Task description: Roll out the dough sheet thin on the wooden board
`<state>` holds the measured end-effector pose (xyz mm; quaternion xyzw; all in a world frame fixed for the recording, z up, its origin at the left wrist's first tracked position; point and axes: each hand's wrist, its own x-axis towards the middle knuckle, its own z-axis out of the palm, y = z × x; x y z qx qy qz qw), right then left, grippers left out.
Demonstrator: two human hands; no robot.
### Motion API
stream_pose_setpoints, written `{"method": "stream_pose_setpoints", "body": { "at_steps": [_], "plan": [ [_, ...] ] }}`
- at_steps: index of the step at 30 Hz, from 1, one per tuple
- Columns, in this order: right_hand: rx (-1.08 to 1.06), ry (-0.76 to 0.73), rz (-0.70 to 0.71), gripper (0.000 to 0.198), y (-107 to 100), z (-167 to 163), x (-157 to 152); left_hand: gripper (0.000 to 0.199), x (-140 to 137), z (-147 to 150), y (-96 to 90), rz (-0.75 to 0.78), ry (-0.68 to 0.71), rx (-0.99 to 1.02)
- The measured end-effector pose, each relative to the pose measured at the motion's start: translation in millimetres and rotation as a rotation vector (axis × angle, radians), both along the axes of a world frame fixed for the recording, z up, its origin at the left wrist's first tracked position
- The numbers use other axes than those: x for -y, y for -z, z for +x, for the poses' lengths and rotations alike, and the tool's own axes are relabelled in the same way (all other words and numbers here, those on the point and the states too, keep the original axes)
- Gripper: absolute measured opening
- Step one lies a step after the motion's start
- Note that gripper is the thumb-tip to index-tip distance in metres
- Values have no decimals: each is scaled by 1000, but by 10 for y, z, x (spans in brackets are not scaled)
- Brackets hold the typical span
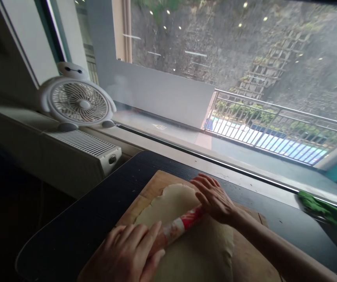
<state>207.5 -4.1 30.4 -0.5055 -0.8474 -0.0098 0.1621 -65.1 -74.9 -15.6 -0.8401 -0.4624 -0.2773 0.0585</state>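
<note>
- One end of the red-and-white roller (180, 227) is being covered by the left hand (127, 250), its thumb on the near side; whether it is being gripped there cannot be told.
- The far end is being covered by the right hand (215, 197), which is being held open, fingers extended.
- The roller is being supported by a sheet of dough (192, 256), lying diagonally across it.
- The dough is being supported by a wooden board (148, 194), itself being carried by a dark table (68, 231).
- A white fan (82, 102) is standing beyond, left; a green cloth (324, 209) is lying right.
</note>
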Motion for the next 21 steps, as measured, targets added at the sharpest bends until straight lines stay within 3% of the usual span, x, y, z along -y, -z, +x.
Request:
{"method": "stream_pose_setpoints", "body": {
  "at_steps": [3,8,10,14,18,21],
  "plan": [
    [-146,84,97,36,13,-264,-228,27,-17,39,-247,-140,-35,-20],
    [-82,-313,43,31,75,-526,107,30,-141,45,-483,-349,-17,17],
    [7,-368,73,34,120,-489,286,35,-322,60,-489,-351,-80,52],
    [86,-281,59,41,143,-209,480,28,-735,192,-449,-357,-221,20],
    [48,-107,12,39,112,208,637,14,-886,351,-467,-468,-154,-12],
    [-5,31,15,36,103,419,708,7,-881,397,-515,-519,-105,100]
  ]
}}
